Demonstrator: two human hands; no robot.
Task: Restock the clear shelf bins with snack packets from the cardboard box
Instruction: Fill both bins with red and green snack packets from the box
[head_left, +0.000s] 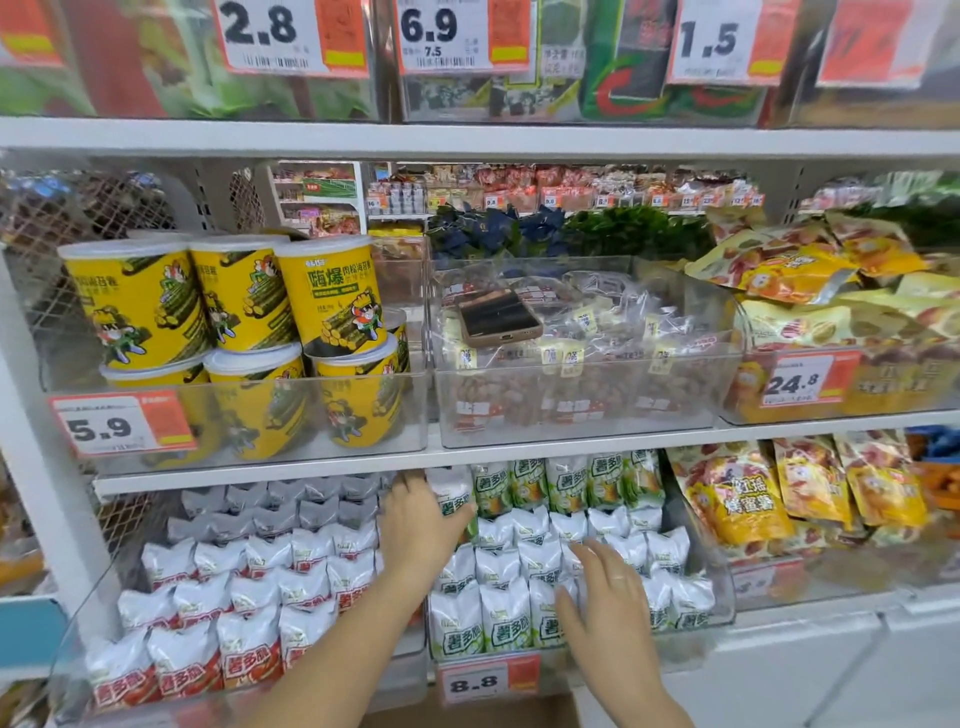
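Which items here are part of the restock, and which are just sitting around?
Job: green-and-white snack packets in the lower clear bin; left hand and right hand on them.
Not the job: phone lying on the middle bin's packets; yellow canisters; 8.8 price tag.

We observe both bare forearms reaching forward toward the lower clear bin (724, 613). Our left hand (423, 519) is at its rear left, fingers curled around a packet (453, 499). Our right hand (605, 597) lies flat, fingers spread, at its front.
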